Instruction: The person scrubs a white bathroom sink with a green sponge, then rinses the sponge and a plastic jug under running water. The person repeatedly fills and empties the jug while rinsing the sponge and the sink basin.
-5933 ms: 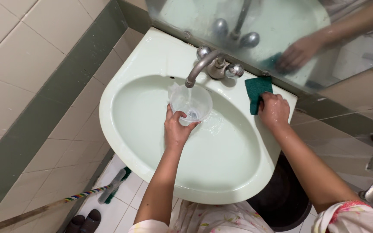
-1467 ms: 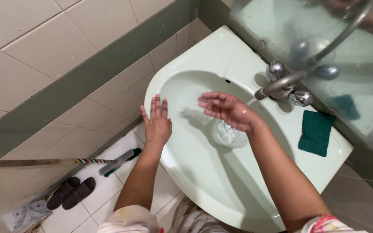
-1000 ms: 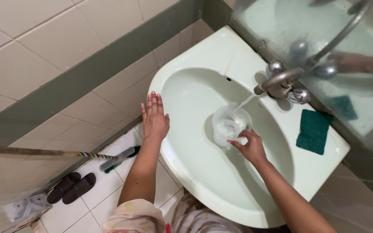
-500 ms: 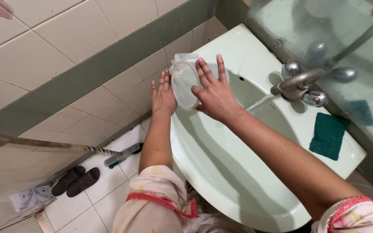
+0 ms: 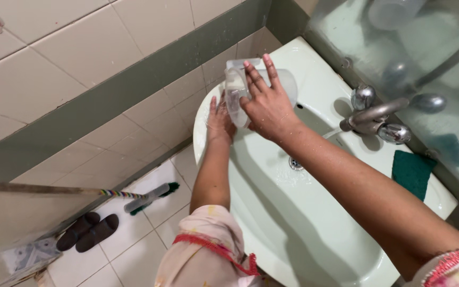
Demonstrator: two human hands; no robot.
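Over sink (image 5: 272,212), right hand (image 5: 266,109) gripping cup (image 5: 237,93)

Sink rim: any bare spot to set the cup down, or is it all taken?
Free: the back rim between the wall corner and the tap, and the basin floor in front of the drain. Crowded: the left rim, where the left hand rests and the right hand tilts the clear cup; the green scouring pad fills the rim right of the tap.

Bathroom — washbasin (image 5: 314,223), tap (image 5: 374,114), tiled wall (image 5: 81,58)
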